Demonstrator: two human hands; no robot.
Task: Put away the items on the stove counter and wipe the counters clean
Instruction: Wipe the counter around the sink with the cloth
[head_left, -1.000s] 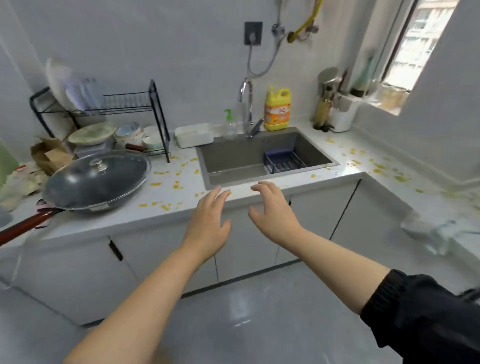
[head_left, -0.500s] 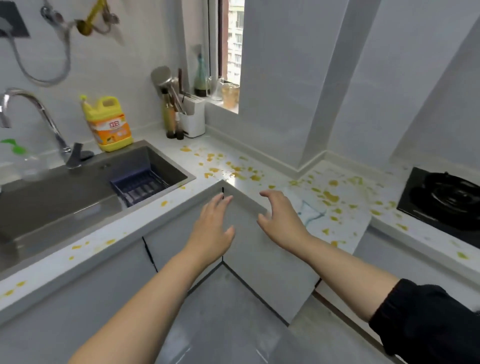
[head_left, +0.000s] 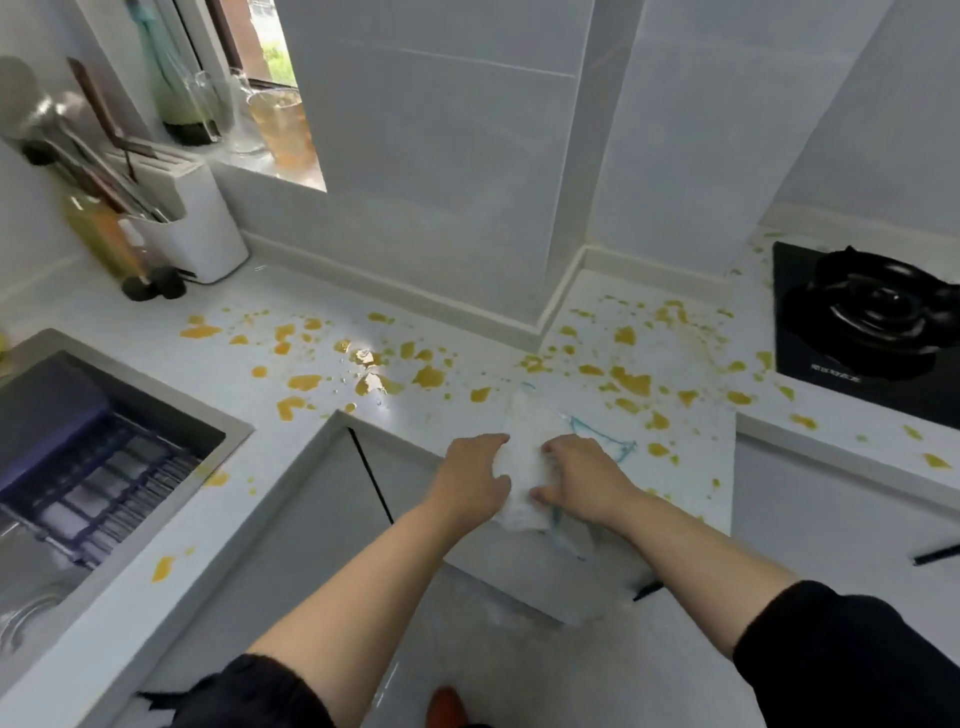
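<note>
A blue rack (head_left: 88, 467) sits in the sink (head_left: 236, 432), and a white knife block (head_left: 200, 226) stands below the window sill (head_left: 244, 170).

White cloth (head_left: 524, 467) with thin blue edging, bunched up, draped over the near edge of the counter (head_left: 467, 332). Pale counter, wet in places, spattered with yellow-orange splotches (head_left: 428, 376) from the left across to the black stove (head_left: 872, 322) at the far right.
</note>
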